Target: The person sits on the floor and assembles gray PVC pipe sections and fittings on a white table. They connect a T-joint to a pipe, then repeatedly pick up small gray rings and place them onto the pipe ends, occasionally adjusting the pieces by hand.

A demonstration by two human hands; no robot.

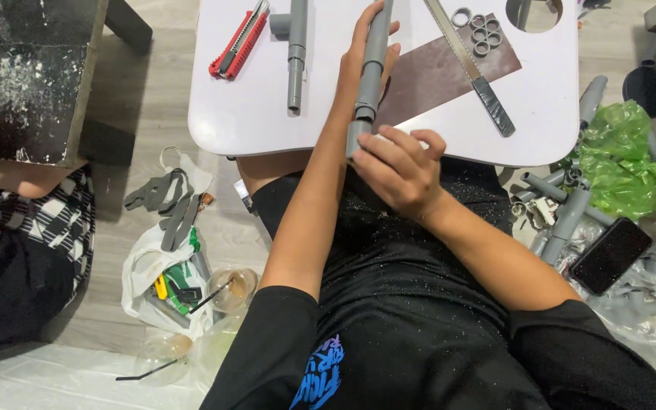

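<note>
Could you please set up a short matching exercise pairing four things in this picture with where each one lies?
Things:
1. grey pipe
2. red utility knife
3. green plastic bag
4. dark phone

Places:
A. on the floor, lower right, screen up
B. on the white table's left part
C. held in both hands
D. on the floor, right of the table

Pairs: 1-C, 2-B, 3-D, 4-A

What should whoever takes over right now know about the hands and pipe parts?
Left hand grips the grey pipe over the white table. Right hand pinches the pipe's near end at the table edge. A coupling already sits on the pipe. Second pipe, red knife, saw, cut rings lie on the table. Spare pipes on the floor, unused.
</note>
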